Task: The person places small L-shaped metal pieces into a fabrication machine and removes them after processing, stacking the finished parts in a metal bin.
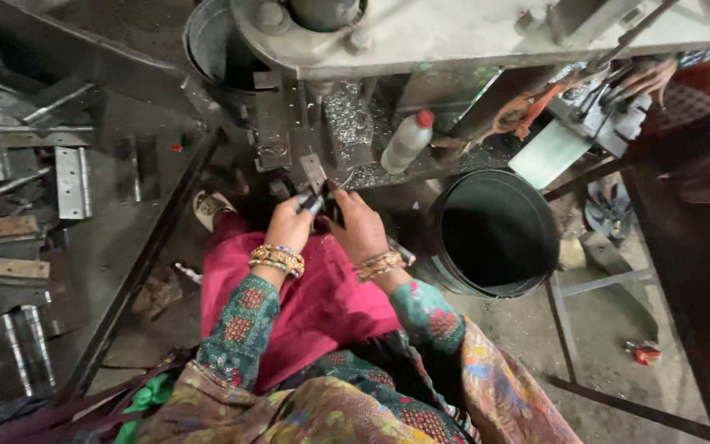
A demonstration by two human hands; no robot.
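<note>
Nearest the camera, the person's patterned sleeves are reaching forward over a pink cloth (306,304) lying across the lap, with gold bangles (277,259) sitting on both wrists. The left hand (289,222) is curling its grip closed around a small dark metal piece (314,203), the fingertips pinching it from the left side. The right hand (357,226) is meeting it from the other side, its fingers bending in against the same piece, so both grips are closing on it together; how tightly the right one is clamping cannot be told, since the piece is mostly hidden between the fingers. The piece is sitting just below the machine's working block (306,144), near a bed of shiny metal shavings (347,123).

Just beyond the hands, a white squeeze bottle with a red cap (407,141) is leaning on the machine's surface (454,33). To the right, a dark round bucket (495,233) is standing on the floor. To the left, flat metal hinges (71,181) are lying on a dark side surface (125,238). At the far right, another person's hand (647,82) is resting near some parts.
</note>
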